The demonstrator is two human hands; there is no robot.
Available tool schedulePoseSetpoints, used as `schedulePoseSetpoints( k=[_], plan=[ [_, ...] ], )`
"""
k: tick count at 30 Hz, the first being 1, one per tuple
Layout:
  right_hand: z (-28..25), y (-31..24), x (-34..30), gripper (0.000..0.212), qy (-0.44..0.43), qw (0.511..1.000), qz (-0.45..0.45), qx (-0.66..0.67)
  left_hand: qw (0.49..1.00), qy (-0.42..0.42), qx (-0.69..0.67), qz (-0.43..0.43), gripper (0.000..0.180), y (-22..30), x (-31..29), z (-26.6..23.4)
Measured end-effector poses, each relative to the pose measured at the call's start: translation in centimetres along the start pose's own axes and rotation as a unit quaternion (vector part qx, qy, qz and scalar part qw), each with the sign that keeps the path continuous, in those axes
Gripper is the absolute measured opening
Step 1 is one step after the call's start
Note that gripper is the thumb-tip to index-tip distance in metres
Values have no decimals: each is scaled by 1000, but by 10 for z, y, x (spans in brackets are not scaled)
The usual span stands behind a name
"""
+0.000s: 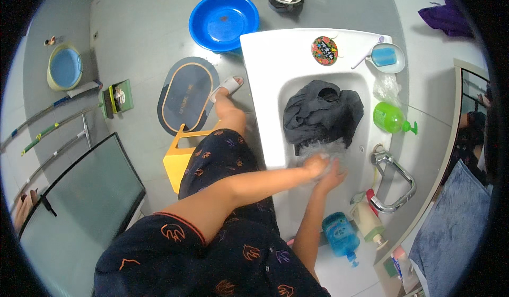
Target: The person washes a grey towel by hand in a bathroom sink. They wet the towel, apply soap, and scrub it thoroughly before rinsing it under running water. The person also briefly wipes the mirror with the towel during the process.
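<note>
Over the white washbasin (265, 111), my left hand (315, 165) and my right hand (333, 178) are close together, both with fingers closed. Between them is a grey, see-through crumpled piece (324, 149), thin like mesh or film; its kind is unclear, and motion blurs it. A dark grey garment (321, 114) lies bunched in the bowl just beyond my hands, with a round opening at its far side. The see-through piece overlaps its near edge. My right fingers are partly hidden behind the blurred piece.
A chrome faucet (395, 185) juts from the right, near a green pump bottle (389, 118), a blue pump bottle (339, 231) and a cream pump bottle (367, 217). A soap dish (396, 58) sits at the far corner. On the floor are a blue tub (225, 21) and yellow stool (177, 162).
</note>
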State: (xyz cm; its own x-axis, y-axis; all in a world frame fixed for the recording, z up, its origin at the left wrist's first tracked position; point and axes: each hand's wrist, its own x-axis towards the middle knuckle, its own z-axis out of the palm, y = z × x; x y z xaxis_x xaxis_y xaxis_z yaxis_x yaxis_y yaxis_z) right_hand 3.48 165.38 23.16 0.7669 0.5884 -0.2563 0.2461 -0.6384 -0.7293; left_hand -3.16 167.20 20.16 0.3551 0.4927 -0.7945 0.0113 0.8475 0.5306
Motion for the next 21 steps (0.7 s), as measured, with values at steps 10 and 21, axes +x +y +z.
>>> schedulePoseSetpoints(
  k=[10, 21],
  plan=[
    [18, 0, -12, 27, 40, 998, -28, 25, 997, -73, -1, 20, 44, -23, 36, -12],
    [-21, 105, -69, 35, 27, 981, 37, -187, 730, -243, 576, 277, 34, 1, 17, -73]
  ],
)
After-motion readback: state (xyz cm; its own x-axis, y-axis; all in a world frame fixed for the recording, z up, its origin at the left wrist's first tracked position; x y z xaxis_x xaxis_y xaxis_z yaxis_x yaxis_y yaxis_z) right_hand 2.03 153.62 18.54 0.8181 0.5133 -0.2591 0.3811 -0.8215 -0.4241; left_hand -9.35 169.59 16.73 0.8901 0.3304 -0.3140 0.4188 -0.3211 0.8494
